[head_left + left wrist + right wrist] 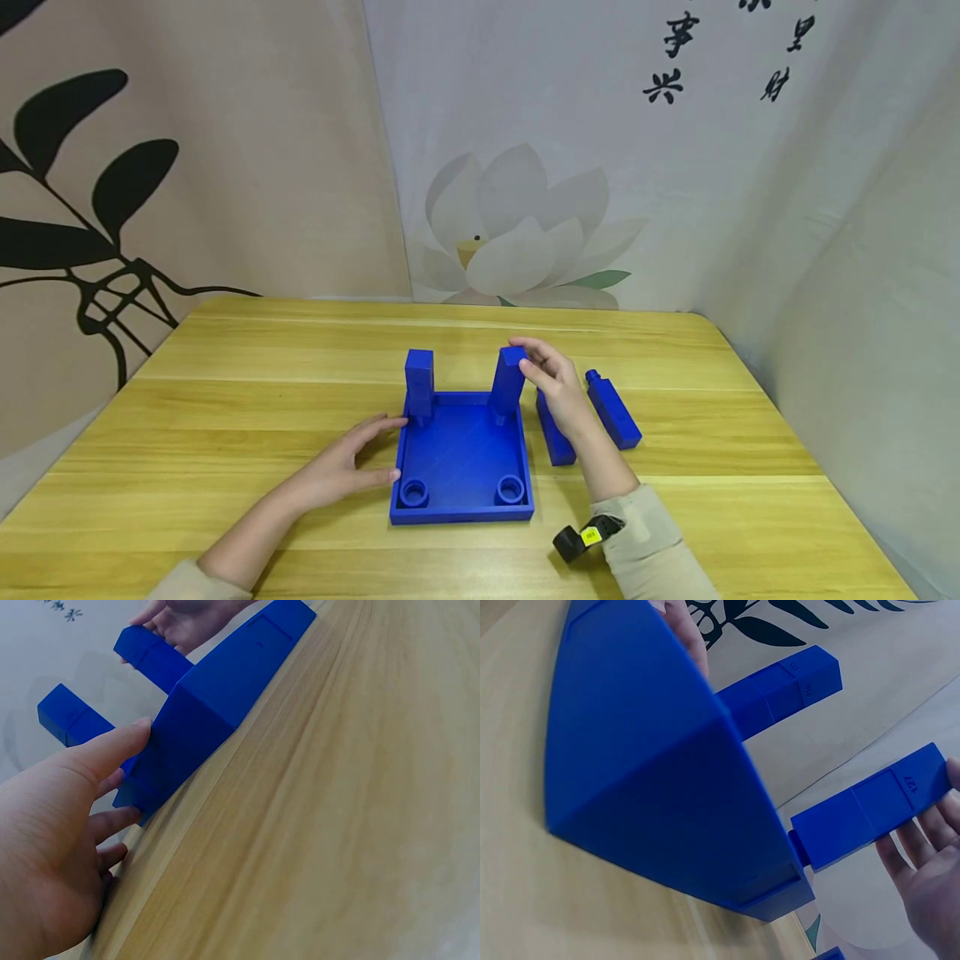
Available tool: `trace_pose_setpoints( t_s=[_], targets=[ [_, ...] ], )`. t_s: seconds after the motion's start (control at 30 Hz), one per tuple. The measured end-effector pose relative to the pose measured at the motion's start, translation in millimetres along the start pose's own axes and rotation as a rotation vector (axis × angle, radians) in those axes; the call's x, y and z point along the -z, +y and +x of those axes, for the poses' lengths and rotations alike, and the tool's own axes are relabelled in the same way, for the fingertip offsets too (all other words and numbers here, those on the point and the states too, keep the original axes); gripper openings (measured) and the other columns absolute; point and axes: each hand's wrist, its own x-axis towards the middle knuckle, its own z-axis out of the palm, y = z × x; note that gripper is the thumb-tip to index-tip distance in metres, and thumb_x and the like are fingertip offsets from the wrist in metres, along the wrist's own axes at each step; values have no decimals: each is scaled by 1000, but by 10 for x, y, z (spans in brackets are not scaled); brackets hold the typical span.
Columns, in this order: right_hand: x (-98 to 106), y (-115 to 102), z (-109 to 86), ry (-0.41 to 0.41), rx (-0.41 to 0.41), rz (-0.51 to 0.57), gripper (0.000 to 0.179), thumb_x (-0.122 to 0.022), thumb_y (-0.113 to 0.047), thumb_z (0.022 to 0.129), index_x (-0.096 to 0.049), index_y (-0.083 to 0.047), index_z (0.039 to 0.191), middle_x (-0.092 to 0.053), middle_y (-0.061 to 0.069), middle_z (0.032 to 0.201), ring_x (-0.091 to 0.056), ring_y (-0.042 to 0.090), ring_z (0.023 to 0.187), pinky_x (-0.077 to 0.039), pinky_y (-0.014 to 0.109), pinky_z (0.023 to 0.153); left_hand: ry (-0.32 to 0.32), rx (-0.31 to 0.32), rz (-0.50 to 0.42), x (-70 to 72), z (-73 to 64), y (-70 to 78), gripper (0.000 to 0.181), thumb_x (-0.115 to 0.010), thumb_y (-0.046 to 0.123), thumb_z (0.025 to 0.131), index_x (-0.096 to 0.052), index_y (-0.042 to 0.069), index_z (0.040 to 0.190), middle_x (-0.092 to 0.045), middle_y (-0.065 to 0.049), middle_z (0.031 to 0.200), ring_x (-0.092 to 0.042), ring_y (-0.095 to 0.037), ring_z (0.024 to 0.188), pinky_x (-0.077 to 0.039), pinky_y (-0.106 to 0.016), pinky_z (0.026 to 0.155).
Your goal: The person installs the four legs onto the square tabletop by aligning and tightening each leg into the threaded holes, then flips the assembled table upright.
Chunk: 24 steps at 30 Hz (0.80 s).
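A square blue tray-like base with a raised rim lies on the table. One blue square post stands upright at its far left corner. My right hand grips the top of a second blue post at the far right corner, thumb on the near side. That post leans slightly, and its narrower neck shows at the rim in the right wrist view. At the base's left side, my left hand touches the outer wall with thumb and fingertips spread apart. Two round sockets sit at the near corners.
Two loose blue posts lie right of the base: one partly behind my right hand, the other farther right with its round end pointing away. The wooden table meets a printed curtain behind. A black strap device hangs at my right wrist.
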Motion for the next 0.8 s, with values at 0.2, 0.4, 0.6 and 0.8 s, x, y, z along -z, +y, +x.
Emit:
trace_pose_setpoints(
  t_s=[0.2, 0.4, 0.6, 0.8],
  targets=[
    [-17, -37, -8, 19, -15, -7, 34, -56, -10, 97, -54, 4, 127, -56, 14, 127, -50, 21, 117, -38, 34, 100, -4, 11, -9, 5, 1, 11, 70, -73, 37, 84, -43, 18, 144, -24, -26, 151, -17, -48, 137, -20, -70, 101],
    [-37, -61, -8, 47, -33, -32, 33, -62, -11, 94, -56, 1, 124, -60, 13, 118, -55, 22, 102, -46, 29, 88, -8, 16, -17, 9, 4, 11, 70, -74, 36, 84, -43, 18, 144, -24, -26, 151, -16, -48, 137, -19, -70, 101],
    [-55, -63, 3, 76, -48, -28, 35, -66, -5, 90, -55, 7, 121, -63, 9, 110, -56, 22, 100, -48, 28, 85, -10, 8, -17, 12, 7, -6, 70, -74, 37, 84, -43, 19, 144, -26, -24, 151, -16, -47, 138, -19, -69, 102],
    [-68, -55, 1, 102, -66, -21, 33, -68, -2, 87, -56, 5, 117, -63, 2, 99, -57, 22, 94, -50, 27, 79, -9, -14, -18, 8, 8, -8, 69, -73, 35, 85, -43, 16, 144, -28, -24, 150, -16, -48, 137, -19, -69, 102]
  ],
)
